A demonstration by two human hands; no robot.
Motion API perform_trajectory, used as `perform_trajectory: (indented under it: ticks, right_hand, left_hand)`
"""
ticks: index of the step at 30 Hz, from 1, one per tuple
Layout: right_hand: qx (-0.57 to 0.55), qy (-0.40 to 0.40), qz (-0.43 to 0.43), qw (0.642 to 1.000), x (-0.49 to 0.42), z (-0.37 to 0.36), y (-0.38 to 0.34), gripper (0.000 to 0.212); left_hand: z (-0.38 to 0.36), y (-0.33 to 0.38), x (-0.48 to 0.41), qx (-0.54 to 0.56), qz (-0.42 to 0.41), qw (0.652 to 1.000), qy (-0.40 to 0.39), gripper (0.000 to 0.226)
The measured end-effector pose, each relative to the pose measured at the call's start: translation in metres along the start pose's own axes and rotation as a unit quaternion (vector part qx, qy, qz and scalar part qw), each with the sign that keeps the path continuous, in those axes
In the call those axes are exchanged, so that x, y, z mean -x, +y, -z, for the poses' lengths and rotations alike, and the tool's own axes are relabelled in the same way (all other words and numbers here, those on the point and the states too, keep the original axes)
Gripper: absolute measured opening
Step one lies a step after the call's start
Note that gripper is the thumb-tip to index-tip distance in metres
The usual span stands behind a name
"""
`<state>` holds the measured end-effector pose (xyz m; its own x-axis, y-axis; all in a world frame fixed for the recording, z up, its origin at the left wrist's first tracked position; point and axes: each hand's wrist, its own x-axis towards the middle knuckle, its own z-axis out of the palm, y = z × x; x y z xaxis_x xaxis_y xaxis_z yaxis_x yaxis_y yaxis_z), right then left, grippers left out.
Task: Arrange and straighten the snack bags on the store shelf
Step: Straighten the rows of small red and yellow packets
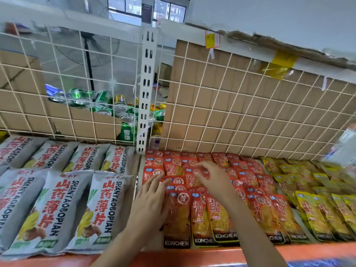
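Several small red KONCHEW snack bags lie in overlapping rows on the shelf, in the middle of the view. My left hand lies flat with straight fingers on the left edge of the red bags. My right hand hovers over the middle rows with fingers spread and slightly bent; it is blurred, and whether it touches a bag I cannot tell. Yellow bags of the same kind lie to the right. Large grey SHANYAOBOPIAN bags fill the left section.
A white wire grid backs the shelf, with brown cardboard behind it. A white slotted upright divides the two sections. Green and yellow drink cans sit in a box behind the grid. The orange shelf lip runs along the front.
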<state>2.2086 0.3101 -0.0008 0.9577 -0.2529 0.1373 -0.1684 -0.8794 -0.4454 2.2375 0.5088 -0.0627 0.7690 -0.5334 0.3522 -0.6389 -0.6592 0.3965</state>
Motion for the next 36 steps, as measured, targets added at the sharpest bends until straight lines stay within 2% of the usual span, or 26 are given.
perform_trajectory:
  ticks: [7, 11, 13, 17, 21, 25, 30, 33, 36]
  right_hand:
    - [0.028, -0.004, -0.042, 0.999, 0.044, 0.022, 0.040, 0.029]
    - [0.027, -0.019, -0.014, 0.999, 0.058, 0.022, 0.044, 0.027]
    - [0.032, -0.015, -0.005, 0.999, 0.060, 0.020, 0.046, 0.027]
    - [0.031, -0.023, -0.006, 0.999, 0.060, 0.013, 0.049, 0.030]
    - [0.030, -0.028, 0.001, 0.999, 0.063, 0.004, 0.051, 0.034]
    - [0.048, -0.035, 0.010, 0.998, 0.063, 0.002, 0.050, 0.038]
    - [0.037, -0.025, 0.029, 0.999, 0.065, 0.001, 0.051, 0.037]
    - [0.038, -0.020, 0.034, 0.998, 0.065, 0.001, 0.051, 0.038]
    - [0.041, -0.018, 0.045, 0.998, 0.062, -0.001, 0.049, 0.039]
  left_hand:
    - [-0.002, 0.007, -0.014, 0.001, -0.042, 0.999, -0.024, 0.043]
    - [-0.002, 0.009, -0.010, 0.000, -0.032, 0.994, -0.108, 0.076]
    - [-0.001, 0.011, -0.007, -0.029, -0.026, 0.992, -0.120, 0.092]
    - [0.000, 0.018, -0.003, -0.090, -0.005, 0.987, -0.134, 0.087]
    - [-0.006, 0.022, -0.002, -0.039, 0.006, 0.989, -0.139, 0.099]
    - [-0.010, 0.030, -0.002, 0.036, 0.022, 0.994, -0.099, 0.085]
    - [-0.013, 0.041, -0.003, 0.184, 0.072, 0.977, -0.076, 0.060]
    - [-0.012, 0.043, -0.004, 0.230, 0.086, 0.967, -0.060, 0.056]
    - [-0.003, 0.039, -0.003, 0.256, 0.083, 0.963, -0.004, 0.057]
